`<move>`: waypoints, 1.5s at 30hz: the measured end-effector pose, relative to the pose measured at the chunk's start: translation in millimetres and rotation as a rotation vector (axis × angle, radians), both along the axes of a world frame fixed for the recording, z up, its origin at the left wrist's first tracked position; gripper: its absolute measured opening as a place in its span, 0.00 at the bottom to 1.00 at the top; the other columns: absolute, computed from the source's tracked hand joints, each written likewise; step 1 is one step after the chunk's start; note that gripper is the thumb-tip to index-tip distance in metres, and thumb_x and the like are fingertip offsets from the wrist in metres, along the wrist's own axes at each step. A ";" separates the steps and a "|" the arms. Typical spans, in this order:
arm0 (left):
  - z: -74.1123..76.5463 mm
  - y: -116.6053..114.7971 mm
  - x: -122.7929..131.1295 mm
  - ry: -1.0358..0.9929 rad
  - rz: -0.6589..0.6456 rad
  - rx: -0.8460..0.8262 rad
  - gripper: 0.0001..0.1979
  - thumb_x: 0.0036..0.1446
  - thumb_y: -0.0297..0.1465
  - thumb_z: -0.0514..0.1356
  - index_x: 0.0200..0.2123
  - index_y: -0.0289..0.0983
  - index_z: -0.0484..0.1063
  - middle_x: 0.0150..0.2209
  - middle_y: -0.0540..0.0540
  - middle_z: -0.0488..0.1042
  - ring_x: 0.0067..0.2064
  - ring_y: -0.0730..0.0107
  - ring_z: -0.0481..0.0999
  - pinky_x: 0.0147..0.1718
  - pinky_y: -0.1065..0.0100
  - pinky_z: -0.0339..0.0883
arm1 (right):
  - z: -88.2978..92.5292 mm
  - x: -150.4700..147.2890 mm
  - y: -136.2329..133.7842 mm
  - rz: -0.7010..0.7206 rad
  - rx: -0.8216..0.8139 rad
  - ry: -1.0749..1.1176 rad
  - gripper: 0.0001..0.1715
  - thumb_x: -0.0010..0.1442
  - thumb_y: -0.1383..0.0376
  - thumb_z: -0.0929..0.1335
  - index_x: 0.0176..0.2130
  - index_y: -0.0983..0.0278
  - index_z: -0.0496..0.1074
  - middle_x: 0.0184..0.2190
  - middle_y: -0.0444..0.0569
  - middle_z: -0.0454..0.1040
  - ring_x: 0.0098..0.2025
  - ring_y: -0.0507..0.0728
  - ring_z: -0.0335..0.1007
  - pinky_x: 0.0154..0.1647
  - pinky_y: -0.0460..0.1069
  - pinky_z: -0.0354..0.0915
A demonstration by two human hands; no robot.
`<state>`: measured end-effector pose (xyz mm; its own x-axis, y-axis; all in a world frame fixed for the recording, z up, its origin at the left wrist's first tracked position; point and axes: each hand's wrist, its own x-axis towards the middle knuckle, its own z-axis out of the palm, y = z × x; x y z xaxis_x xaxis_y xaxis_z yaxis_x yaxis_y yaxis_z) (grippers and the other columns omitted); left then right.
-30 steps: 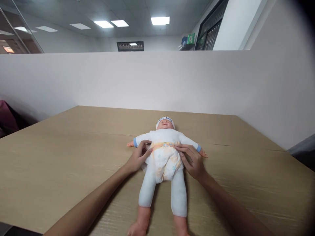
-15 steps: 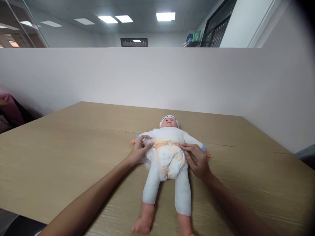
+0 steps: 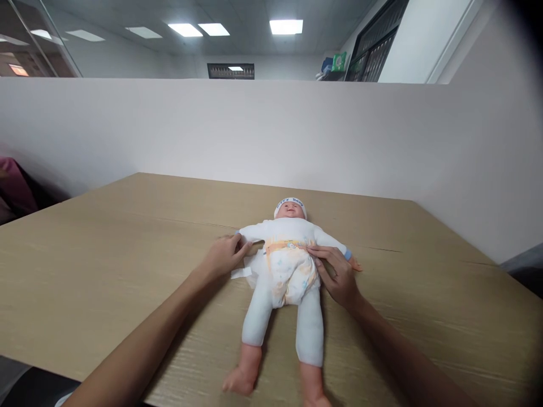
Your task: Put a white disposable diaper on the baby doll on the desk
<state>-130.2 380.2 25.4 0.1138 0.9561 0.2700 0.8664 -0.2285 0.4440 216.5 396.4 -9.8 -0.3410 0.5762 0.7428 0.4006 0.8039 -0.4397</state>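
Note:
A baby doll in white clothes and a headband lies on its back, its feet towards me. A white diaper with an orange waistband covers its hips. On the left, a thin side flap of the diaper spreads out, with a white tab sticking out from it. My left hand is closed at the upper edge of this flap, beside the doll's sleeve; its fingertips are partly hidden. My right hand holds the other end of the waistband, fingertips on the front and thumb lower at the side.
The doll lies on a wide tan table. A pale partition wall rises behind the table and along the right. Part of a person in a purple sleeve shows at the far left.
My left hand has moved left, away from the diaper's front, and the white tab now shows below it. My right hand stays at the waistband.

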 end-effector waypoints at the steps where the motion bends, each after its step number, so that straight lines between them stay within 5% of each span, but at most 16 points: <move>1: 2.2 -1.4 -1.6 0.047 0.004 -0.027 0.22 0.69 0.49 0.53 0.28 0.40 0.68 0.27 0.46 0.74 0.29 0.61 0.69 0.32 0.64 0.51 | -0.2 0.1 -0.1 0.001 -0.001 0.001 0.19 0.70 0.70 0.66 0.56 0.54 0.76 0.52 0.50 0.81 0.56 0.64 0.75 0.58 0.63 0.70; 11: 11.6 -6.5 -12.4 0.044 -0.327 -0.425 0.18 0.55 0.45 0.66 0.24 0.40 0.68 0.24 0.49 0.71 0.26 0.66 0.64 0.28 0.65 0.50 | -0.6 0.0 0.2 0.011 -0.009 0.009 0.18 0.71 0.69 0.66 0.56 0.54 0.76 0.52 0.51 0.80 0.56 0.64 0.74 0.59 0.64 0.70; 18: 7.2 3.6 -28.6 -0.365 -0.405 -0.606 0.22 0.60 0.47 0.64 0.23 0.38 0.65 0.24 0.52 0.61 0.27 0.70 0.58 0.28 0.67 0.50 | -0.1 -0.4 1.1 0.011 0.000 0.003 0.17 0.71 0.68 0.66 0.56 0.55 0.76 0.52 0.51 0.80 0.56 0.64 0.74 0.58 0.64 0.70; 35: -12.9 6.7 9.7 -1.001 -0.310 -0.456 0.25 0.61 0.52 0.63 0.27 0.37 0.67 0.25 0.52 0.60 0.26 0.74 0.55 0.27 0.67 0.49 | -0.1 1.9 2.2 0.058 -0.075 0.064 0.16 0.71 0.65 0.67 0.55 0.55 0.78 0.52 0.52 0.81 0.56 0.65 0.75 0.60 0.64 0.70; 45: -18.6 1.9 32.8 -1.212 -0.314 -0.511 0.24 0.60 0.52 0.65 0.28 0.37 0.67 0.27 0.51 0.63 0.29 0.72 0.60 0.31 0.68 0.60 | -1.0 2.6 2.8 0.069 -0.087 0.075 0.15 0.71 0.66 0.67 0.54 0.56 0.78 0.52 0.53 0.80 0.56 0.64 0.75 0.60 0.64 0.69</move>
<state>-97.4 382.1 6.8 0.2905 0.9567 -0.0198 -0.1855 0.0766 0.9797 219.2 399.2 -10.8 -0.3274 0.6169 0.7158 0.3095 0.7857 -0.5356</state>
